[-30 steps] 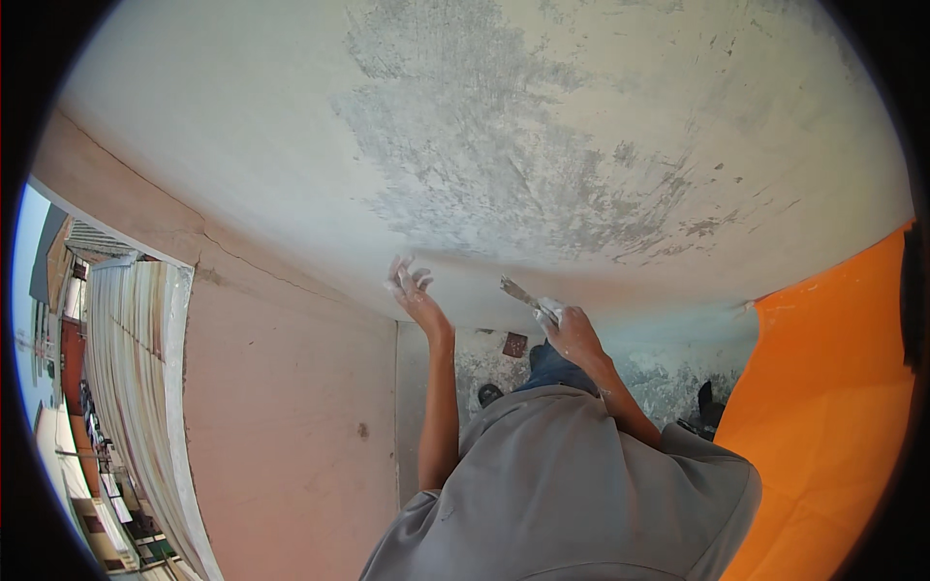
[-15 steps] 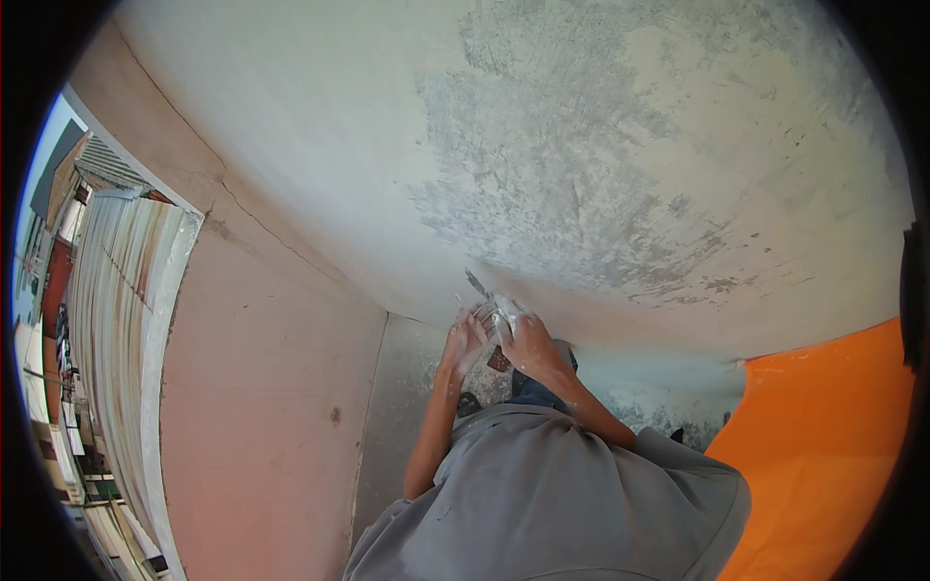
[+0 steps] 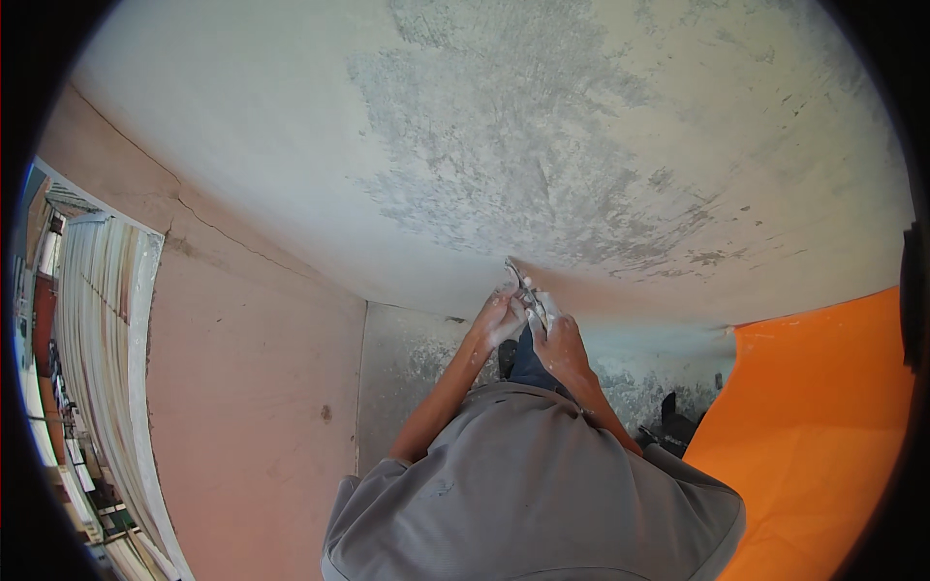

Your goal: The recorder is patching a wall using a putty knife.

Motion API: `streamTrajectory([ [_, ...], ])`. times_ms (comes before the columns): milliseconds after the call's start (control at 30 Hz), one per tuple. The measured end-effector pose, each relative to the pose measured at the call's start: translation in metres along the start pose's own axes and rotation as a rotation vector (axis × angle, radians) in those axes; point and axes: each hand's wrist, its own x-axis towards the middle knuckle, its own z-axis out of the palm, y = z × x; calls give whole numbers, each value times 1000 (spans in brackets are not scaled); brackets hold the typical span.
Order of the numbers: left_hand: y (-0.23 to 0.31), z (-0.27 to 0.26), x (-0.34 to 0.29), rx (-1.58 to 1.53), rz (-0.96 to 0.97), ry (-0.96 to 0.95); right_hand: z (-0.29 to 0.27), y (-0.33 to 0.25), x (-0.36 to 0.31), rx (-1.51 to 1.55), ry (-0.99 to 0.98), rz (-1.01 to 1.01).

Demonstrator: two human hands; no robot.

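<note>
My right hand is closed around a thin scraper that looks like a putty knife. Its narrow, dark blade points up toward the wall, and most of its handle is hidden in my grip. Close beside it, my left hand has its fingers stretched upward against the blade. White paste smears the fingers of both hands. In front of me rises a pale wall with a large rough grey patch, scraped or thinly coated.
A pinkish side wall with a long crack stands at left, and beyond its edge lie corrugated sheets. An orange sheet hangs at right. Below, the floor is spattered white, and a dark object lies near the orange sheet.
Both hands have moved slightly right and up. The left fingers, spread beside the blade before, now lie along it. My view has shifted, and the wall patch appears farther left.
</note>
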Motion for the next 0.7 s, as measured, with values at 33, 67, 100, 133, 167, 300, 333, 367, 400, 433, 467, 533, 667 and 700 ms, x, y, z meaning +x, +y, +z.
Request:
streamTrajectory([
  [33,-4,5,3,-42,7,21,1,6,-1,-2,6,11],
  [67,-7,10,6,-85,17,42,4,15,-1,-57,1,5],
  [100,-9,4,9,-89,15,41,4,17,-2,-113,-8,-8],
  [133,-11,-2,11,-143,4,-23,4,18,-2,-116,-11,-9],
  [167,-12,-8,13,-197,-3,-86,5,17,-2,-110,-1,-13],
  [300,-14,3,11,-130,60,0,2,-4,-1,-41,24,28],
  [333,-14,5,11,-112,69,13,4,-5,-1,-43,7,20],
  [367,-13,6,10,-93,78,27,7,-6,-2,-25,26,26],
  [400,-12,10,9,-99,84,34,10,-5,-3,-6,51,39],
  [433,-11,13,8,-113,62,20,16,1,-3,-6,41,38],
  [467,-9,16,7,-125,38,5,25,10,-4,-41,78,-49],
  [533,-6,12,6,-109,18,31,32,7,-5,-69,111,-134],
  [667,-3,5,9,-128,-17,53,36,-6,-6,27,143,-29],
  [700,-2,7,8,-125,-22,54,35,-7,-5,50,152,-11],
])
